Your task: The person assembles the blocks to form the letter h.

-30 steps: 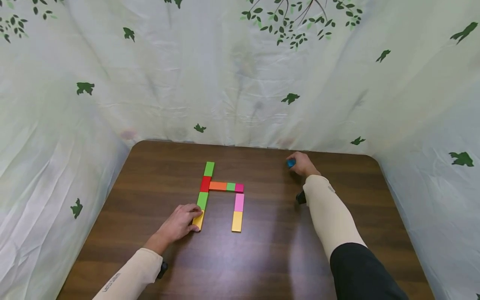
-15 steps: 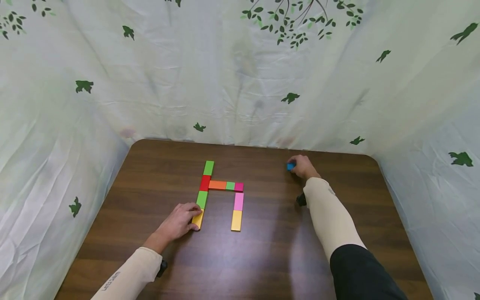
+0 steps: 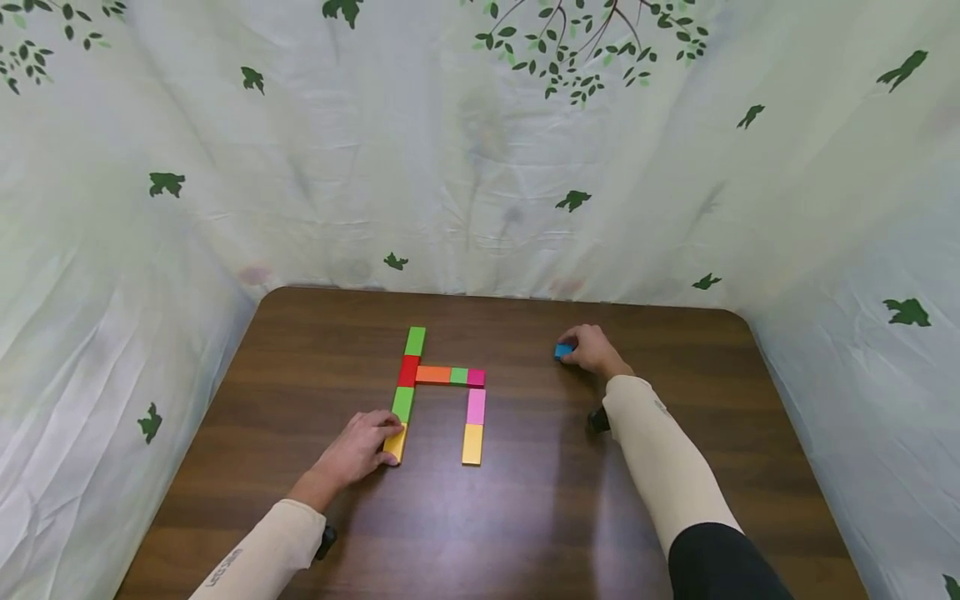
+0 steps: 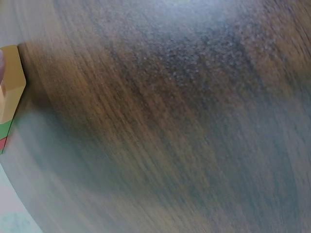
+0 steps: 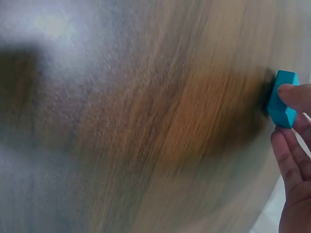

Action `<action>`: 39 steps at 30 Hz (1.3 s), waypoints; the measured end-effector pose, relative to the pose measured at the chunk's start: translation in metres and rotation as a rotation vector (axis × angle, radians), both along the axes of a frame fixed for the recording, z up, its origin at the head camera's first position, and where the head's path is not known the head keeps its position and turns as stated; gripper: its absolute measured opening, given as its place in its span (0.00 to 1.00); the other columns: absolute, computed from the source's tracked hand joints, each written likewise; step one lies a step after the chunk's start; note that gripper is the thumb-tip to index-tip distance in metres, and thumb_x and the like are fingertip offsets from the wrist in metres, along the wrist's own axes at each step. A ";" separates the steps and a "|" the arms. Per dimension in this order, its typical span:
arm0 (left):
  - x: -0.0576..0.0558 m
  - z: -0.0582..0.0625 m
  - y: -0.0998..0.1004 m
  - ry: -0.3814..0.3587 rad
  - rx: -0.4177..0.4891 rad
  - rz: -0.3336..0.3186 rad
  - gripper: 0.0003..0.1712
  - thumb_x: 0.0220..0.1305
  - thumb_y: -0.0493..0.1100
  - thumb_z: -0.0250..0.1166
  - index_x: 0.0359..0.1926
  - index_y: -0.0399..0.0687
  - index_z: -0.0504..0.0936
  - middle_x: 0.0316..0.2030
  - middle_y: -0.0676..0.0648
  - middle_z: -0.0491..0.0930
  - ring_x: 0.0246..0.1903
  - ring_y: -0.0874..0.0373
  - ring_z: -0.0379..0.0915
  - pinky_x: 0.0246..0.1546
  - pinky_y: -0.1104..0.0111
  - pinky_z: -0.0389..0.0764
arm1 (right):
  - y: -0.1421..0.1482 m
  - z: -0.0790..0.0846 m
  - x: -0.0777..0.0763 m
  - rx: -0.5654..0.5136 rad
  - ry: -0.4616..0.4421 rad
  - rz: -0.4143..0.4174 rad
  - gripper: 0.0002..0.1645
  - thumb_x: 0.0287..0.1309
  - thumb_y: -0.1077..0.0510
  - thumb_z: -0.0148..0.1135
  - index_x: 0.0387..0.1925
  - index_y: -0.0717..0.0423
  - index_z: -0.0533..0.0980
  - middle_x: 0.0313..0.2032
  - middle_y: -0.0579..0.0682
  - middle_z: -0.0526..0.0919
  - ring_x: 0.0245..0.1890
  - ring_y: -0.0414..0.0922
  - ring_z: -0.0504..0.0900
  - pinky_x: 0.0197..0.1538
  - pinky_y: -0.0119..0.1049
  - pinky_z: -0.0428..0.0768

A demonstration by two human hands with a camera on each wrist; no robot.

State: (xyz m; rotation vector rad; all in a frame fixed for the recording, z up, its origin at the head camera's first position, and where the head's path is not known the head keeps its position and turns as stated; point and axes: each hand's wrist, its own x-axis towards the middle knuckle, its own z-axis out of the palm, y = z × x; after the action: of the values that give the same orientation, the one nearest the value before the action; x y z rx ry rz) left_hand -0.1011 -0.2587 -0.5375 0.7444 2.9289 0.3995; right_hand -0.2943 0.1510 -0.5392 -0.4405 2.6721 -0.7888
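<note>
In the head view my left hand (image 3: 356, 447) has its fingers and thumb on a yellow block (image 3: 395, 448), at the near end of a column of flat blocks. That column continues away with a green block (image 3: 402, 405), a red block (image 3: 408, 372) and another green block (image 3: 416, 341). Between thumb and fingers, my right hand (image 3: 592, 348) pinches a small blue block (image 3: 562, 352) at the back right of the table. The right wrist view shows this blue block (image 5: 281, 108) just above the tabletop, with a shadow beside it. Only a fingertip on the yellow block (image 4: 14, 82) appears in the left wrist view.
From the red block an orange block (image 3: 433, 375), a small green block (image 3: 459, 376) and a magenta block (image 3: 476, 378) run rightward. Below them lie a pink block (image 3: 476, 407) and a yellow-orange block (image 3: 472, 445). A curtain (image 3: 450, 167) stands behind the wooden table (image 3: 480, 533).
My right hand has moved toward me and slightly left, carrying the blue block. My left hand stays at the yellow block; the laid-out blocks have not moved on the table.
</note>
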 end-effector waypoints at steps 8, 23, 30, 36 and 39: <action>0.000 -0.001 -0.003 -0.031 -0.001 0.012 0.31 0.44 0.47 0.77 0.49 0.34 0.83 0.47 0.43 0.77 0.49 0.47 0.72 0.52 0.53 0.71 | -0.018 0.003 0.007 0.005 0.057 0.063 0.20 0.53 0.62 0.69 0.48 0.64 0.80 0.46 0.60 0.82 0.46 0.53 0.79 0.50 0.46 0.77; -0.002 -0.002 -0.004 0.035 0.017 -0.032 0.29 0.44 0.46 0.78 0.46 0.32 0.84 0.44 0.43 0.77 0.46 0.47 0.74 0.50 0.53 0.71 | -0.045 0.001 0.022 -0.010 0.073 0.212 0.18 0.55 0.63 0.68 0.48 0.63 0.81 0.46 0.57 0.82 0.45 0.51 0.80 0.49 0.43 0.78; -0.001 -0.002 -0.003 0.014 0.014 -0.030 0.29 0.45 0.46 0.77 0.46 0.32 0.84 0.44 0.43 0.77 0.47 0.47 0.73 0.51 0.52 0.71 | -0.057 0.002 0.023 0.033 0.098 0.318 0.18 0.54 0.63 0.69 0.48 0.62 0.82 0.46 0.55 0.82 0.44 0.50 0.79 0.48 0.41 0.78; -0.001 -0.003 -0.003 0.034 0.019 -0.042 0.29 0.44 0.46 0.77 0.46 0.32 0.84 0.44 0.43 0.77 0.47 0.47 0.74 0.50 0.53 0.71 | -0.067 0.007 0.025 0.062 0.113 0.398 0.17 0.55 0.63 0.69 0.47 0.62 0.82 0.47 0.56 0.82 0.47 0.51 0.79 0.51 0.42 0.77; -0.001 -0.003 -0.003 0.040 0.027 -0.044 0.29 0.44 0.46 0.77 0.45 0.32 0.84 0.44 0.43 0.77 0.47 0.47 0.74 0.50 0.53 0.71 | -0.070 0.009 0.025 0.072 0.125 0.442 0.17 0.55 0.63 0.69 0.47 0.62 0.81 0.47 0.56 0.82 0.47 0.51 0.79 0.51 0.41 0.77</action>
State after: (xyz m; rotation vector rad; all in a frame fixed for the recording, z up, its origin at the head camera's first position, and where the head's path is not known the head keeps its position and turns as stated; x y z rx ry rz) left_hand -0.1020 -0.2614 -0.5401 0.8279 2.9443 0.4255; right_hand -0.2695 0.0807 -0.5304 -1.0448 2.5550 -0.5433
